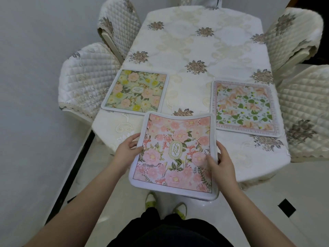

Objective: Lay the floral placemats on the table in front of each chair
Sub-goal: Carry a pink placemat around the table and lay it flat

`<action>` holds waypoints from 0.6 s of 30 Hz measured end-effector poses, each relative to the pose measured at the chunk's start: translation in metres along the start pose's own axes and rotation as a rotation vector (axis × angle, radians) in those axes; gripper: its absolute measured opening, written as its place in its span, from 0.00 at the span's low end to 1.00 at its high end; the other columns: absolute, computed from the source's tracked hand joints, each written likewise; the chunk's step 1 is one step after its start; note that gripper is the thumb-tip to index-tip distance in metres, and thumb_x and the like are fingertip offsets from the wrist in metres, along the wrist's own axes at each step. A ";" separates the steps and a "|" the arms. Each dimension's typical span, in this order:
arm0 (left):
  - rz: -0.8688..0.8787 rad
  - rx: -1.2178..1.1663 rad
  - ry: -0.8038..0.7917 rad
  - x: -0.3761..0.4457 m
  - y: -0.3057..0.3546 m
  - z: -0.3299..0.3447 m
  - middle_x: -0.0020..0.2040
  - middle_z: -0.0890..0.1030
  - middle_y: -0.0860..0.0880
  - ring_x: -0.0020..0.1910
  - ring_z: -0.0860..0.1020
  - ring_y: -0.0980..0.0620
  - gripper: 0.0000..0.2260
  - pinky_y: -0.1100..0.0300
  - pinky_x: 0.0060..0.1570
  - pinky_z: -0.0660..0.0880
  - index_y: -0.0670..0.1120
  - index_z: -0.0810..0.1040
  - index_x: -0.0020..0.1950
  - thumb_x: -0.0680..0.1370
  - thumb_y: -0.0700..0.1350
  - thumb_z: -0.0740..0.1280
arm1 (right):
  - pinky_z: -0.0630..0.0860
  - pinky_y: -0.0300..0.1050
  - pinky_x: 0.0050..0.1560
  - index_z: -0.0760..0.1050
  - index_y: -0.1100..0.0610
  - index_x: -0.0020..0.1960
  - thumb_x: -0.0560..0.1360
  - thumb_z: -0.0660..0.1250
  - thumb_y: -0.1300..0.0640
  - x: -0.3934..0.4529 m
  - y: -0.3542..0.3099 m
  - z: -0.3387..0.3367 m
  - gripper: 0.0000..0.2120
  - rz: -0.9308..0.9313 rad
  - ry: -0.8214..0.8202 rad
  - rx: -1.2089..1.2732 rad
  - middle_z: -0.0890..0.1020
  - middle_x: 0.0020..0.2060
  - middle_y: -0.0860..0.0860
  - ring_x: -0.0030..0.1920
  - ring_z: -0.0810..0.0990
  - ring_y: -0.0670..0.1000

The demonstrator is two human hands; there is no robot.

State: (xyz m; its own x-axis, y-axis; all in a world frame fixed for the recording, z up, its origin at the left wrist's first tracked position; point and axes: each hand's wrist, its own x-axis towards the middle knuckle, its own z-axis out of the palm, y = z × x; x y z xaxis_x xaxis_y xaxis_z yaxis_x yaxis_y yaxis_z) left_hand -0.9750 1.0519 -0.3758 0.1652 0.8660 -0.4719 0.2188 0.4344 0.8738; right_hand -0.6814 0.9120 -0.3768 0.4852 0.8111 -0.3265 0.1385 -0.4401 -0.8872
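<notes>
Left hand [127, 150]: fingers curled round the left edge of the pink placemat [175, 154]. Right hand [219, 164]: thumb on top, pinching its right edge. Mat held above the table's [195, 50] near end, overhanging the floor. Green placemat [136, 90] lies before the left chair [85, 84]; peach-leaf placemat [244, 108] before the right chair [304, 111].

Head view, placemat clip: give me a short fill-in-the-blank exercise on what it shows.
1. The number of placemats already lying flat on the white embroidered tablecloth is ___.
2. The pink floral placemat is held by ___ hands.
3. The oval label on the pink floral placemat reads ___.
4. The yellow-green floral placemat lies on the person's ___ side.

Missing words: two; both; GARDEN; left
</notes>
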 end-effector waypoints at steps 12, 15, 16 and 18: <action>0.063 -0.332 0.074 -0.049 0.034 -0.079 0.58 0.84 0.44 0.53 0.83 0.39 0.21 0.42 0.48 0.82 0.52 0.76 0.66 0.77 0.32 0.66 | 0.80 0.35 0.35 0.68 0.42 0.67 0.79 0.67 0.61 0.007 -0.063 0.022 0.22 -0.110 -0.162 0.156 0.86 0.47 0.39 0.43 0.86 0.42; 0.083 -0.387 0.112 -0.061 0.028 -0.110 0.60 0.83 0.44 0.54 0.83 0.39 0.23 0.46 0.44 0.83 0.50 0.75 0.68 0.76 0.32 0.67 | 0.83 0.42 0.38 0.67 0.44 0.68 0.79 0.67 0.61 0.000 -0.082 0.047 0.22 -0.102 -0.224 0.174 0.86 0.49 0.45 0.44 0.87 0.47; 0.087 -0.404 0.122 -0.065 0.024 -0.122 0.60 0.83 0.44 0.54 0.83 0.39 0.23 0.46 0.44 0.83 0.50 0.75 0.68 0.76 0.32 0.68 | 0.84 0.48 0.41 0.67 0.44 0.69 0.79 0.68 0.60 -0.003 -0.088 0.056 0.23 -0.102 -0.246 0.171 0.85 0.52 0.48 0.46 0.87 0.50; 0.089 -0.437 0.149 -0.074 0.017 -0.143 0.60 0.83 0.45 0.53 0.83 0.39 0.23 0.48 0.42 0.82 0.50 0.76 0.67 0.75 0.33 0.69 | 0.84 0.58 0.46 0.66 0.44 0.71 0.78 0.68 0.59 -0.009 -0.100 0.073 0.24 -0.102 -0.287 0.158 0.85 0.53 0.52 0.46 0.87 0.53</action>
State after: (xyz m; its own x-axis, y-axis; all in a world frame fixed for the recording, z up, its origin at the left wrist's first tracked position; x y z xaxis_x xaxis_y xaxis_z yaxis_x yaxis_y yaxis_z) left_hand -1.1214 1.0304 -0.3093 0.0182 0.9169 -0.3988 -0.2208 0.3927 0.8928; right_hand -0.7627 0.9764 -0.3087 0.2094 0.9332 -0.2919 0.0278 -0.3041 -0.9522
